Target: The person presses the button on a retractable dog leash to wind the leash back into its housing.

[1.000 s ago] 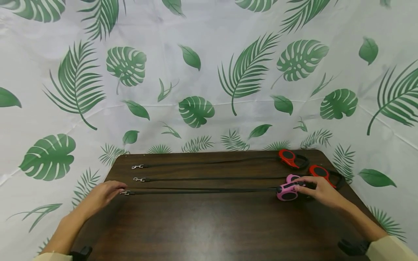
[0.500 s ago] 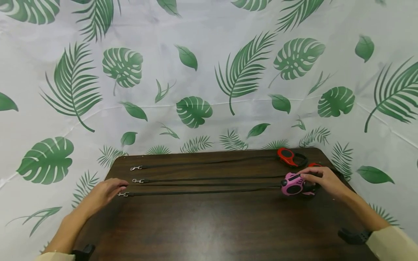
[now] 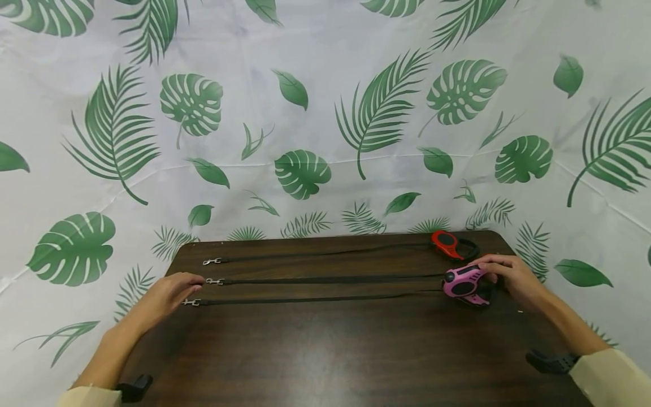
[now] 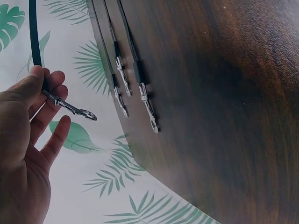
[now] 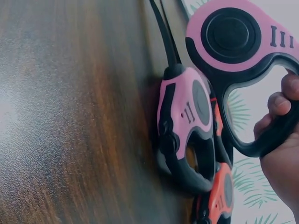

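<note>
While my two hands are far apart, each one is holding something. My left hand point(image 4: 25, 140), by the left side of the brown table point(image 3: 315, 350), pinches a black strap point(image 4: 35, 42) right next to its silver clip point(image 4: 72, 108). Three more silver clips point(image 4: 149, 109) lie on the table nearby. My right hand point(image 3: 508, 276) is wrapped round the black handle point(image 5: 275, 133) of a pink leash point(image 5: 231, 35), over on the right side. Another pink leash point(image 5: 186, 112) lies just beside it. One red leash point(image 3: 446, 245) is near the back right corner, and a second red leash point(image 5: 223, 191) is close to the lying pink one. Behind the table is a white cloth point(image 3: 315, 56) with green leaves.
</note>
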A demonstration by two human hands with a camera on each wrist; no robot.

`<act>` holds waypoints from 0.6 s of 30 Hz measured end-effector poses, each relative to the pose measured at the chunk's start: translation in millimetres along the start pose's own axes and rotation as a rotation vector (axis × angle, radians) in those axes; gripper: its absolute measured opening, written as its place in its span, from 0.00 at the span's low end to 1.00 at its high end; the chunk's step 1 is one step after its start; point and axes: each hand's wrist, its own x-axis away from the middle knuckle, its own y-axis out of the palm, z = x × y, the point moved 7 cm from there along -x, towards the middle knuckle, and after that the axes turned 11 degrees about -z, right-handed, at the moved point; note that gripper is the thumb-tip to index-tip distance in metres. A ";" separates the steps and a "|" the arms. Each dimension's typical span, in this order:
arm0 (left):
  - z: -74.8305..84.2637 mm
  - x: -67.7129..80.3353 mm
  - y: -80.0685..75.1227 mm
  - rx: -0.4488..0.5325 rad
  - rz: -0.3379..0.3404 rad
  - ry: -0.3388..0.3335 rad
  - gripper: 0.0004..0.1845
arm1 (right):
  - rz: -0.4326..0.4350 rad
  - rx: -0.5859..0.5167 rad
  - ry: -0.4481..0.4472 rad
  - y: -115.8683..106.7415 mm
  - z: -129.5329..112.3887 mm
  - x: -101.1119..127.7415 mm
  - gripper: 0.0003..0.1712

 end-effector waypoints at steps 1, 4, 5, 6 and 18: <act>0.4 -0.4 -0.1 0.000 0.002 -0.001 0.19 | -0.001 -0.005 -0.012 -0.4 -0.7 -0.3 0.15; 0.7 -1.7 0.4 0.002 0.000 -0.011 0.17 | -0.005 -0.034 -0.045 -1.1 -3.0 -0.2 0.16; 0.9 -2.2 0.5 0.002 -0.002 -0.013 0.17 | -0.008 -0.039 -0.054 -1.2 -3.7 0.1 0.16; 1.0 -2.6 0.6 0.001 -0.003 -0.018 0.17 | -0.010 -0.044 -0.058 -1.4 -4.2 0.3 0.16; 1.3 -5.6 -0.3 -0.006 -0.017 -0.005 0.18 | 0.036 0.001 0.024 -2.6 -6.0 1.4 0.15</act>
